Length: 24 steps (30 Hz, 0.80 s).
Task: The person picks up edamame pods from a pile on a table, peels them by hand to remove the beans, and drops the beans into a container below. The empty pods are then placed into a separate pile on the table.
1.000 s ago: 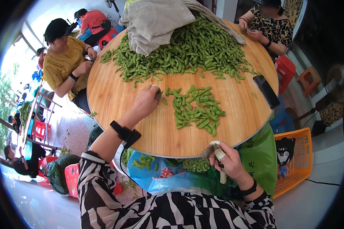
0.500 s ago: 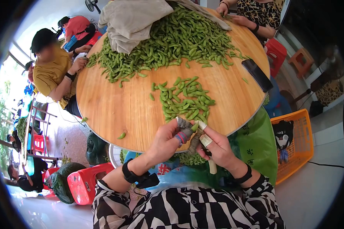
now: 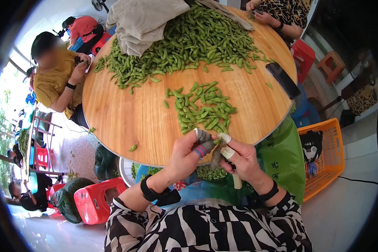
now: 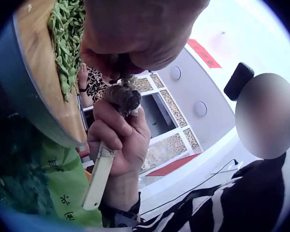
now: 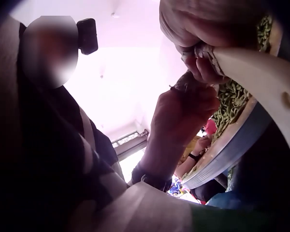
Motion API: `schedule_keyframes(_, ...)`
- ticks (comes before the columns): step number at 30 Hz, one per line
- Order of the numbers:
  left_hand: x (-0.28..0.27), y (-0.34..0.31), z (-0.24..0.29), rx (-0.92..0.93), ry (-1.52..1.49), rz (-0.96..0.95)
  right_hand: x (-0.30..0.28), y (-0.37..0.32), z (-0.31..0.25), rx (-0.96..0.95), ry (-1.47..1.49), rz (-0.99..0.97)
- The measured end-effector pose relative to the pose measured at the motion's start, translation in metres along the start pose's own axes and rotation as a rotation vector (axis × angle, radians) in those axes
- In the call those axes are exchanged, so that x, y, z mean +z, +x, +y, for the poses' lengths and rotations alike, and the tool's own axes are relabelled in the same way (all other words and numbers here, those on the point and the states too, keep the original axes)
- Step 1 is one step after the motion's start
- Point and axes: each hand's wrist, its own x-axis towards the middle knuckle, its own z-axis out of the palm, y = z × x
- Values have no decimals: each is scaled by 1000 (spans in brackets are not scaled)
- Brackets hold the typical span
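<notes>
A pod [image 3: 215, 140] is being pinched by the left hand [image 3: 184, 154] at the near edge of the table [image 3: 126, 122]. A knife [image 3: 237, 181] is being gripped in the curled fingers of the right hand [image 3: 244, 158], which is being held against the left.

The table [image 3: 126, 113] bears two pod heaps [image 3: 203, 107], one phone [image 3: 283, 80], one cloth [image 3: 143, 21]

My head camera looks forward and down over the round table [image 3: 126, 122]. My left wrist camera looks up, very near, at the right hand [image 4: 118, 140]; the right wrist camera, at the left hand [image 5: 181, 116]. All three share both hands at the table's edge.
</notes>
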Motion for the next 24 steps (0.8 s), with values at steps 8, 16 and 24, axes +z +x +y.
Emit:
schedule_keyframes(8, -5, 7, -12, -508, -710, -229, -21, 5, 10, -646, -729, -101)
schedule_keyframes(16, 12, -1, -10, -365, -273, -165, -3, -12, 4, -295, -654, 160)
schedule_keyframes(24, -83, -55, 70, -163, 1240, -571, -19, -20, -3, -69, -688, -218)
